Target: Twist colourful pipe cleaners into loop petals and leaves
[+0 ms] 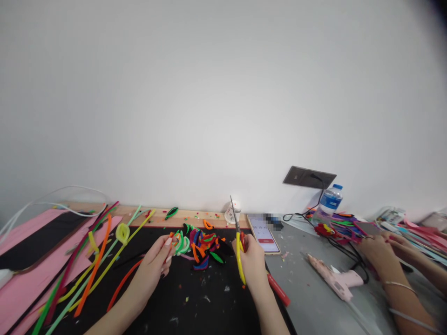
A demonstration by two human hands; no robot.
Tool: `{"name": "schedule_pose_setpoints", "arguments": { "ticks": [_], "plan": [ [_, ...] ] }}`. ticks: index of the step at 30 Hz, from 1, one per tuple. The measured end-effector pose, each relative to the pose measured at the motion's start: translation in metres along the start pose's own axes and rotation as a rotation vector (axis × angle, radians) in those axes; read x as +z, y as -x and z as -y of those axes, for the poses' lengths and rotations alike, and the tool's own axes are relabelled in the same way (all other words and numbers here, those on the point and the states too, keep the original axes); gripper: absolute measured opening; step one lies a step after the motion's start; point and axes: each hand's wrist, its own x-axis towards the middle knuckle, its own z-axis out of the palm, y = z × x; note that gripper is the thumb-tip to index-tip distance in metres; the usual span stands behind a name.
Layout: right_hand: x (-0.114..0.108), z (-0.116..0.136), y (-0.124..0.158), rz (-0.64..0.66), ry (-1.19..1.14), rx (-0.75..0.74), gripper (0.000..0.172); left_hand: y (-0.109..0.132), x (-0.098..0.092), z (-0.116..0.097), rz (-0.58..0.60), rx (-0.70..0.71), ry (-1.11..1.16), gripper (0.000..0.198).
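My left hand (153,260) is closed in a pinch, with a bit of orange pipe cleaner (172,235) showing at the fingertips. In my right hand (254,267) are scissors with yellow and red handles (240,260); their blades point up and away, toward the wall. Between the two hands, on a black mat (195,307), lies a pile of bent pipe-cleaner pieces (206,246) in orange, blue, purple, green and black. Mint-green curved pieces (181,244) are right beside my left fingertips. A red pipe cleaner (122,281) runs under my left forearm.
Long pipe cleaners (101,260) lie over pink sheets (21,298) at left. A paper cup (232,213), a phone (264,235) and a red stick-like object (278,288) are near my right hand. Farther right are a pink glue gun (330,277), a water bottle (330,200) and another person's hands (379,253).
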Motion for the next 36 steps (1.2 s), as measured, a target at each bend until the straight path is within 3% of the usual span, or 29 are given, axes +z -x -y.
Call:
{"name": "schedule_pose_setpoints", "arguments": {
  "ticks": [4,11,24,36],
  "plan": [
    [0.000,0.000,0.001,0.006,-0.065,-0.022,0.034,-0.005,-0.003,0.005,-0.033,0.036,-0.009,0.036],
    [0.007,0.000,0.001,0.077,-0.331,-0.037,0.025,-0.010,-0.014,0.009,-0.056,0.187,-0.079,0.028],
    [0.000,0.020,0.023,0.320,-0.178,-0.213,0.013,-0.006,-0.014,0.004,-0.053,0.273,-0.190,0.024],
    [0.015,0.030,0.040,0.456,0.096,-0.302,0.021,0.005,-0.004,0.003,0.102,0.233,-0.310,0.023]
  ]
}}
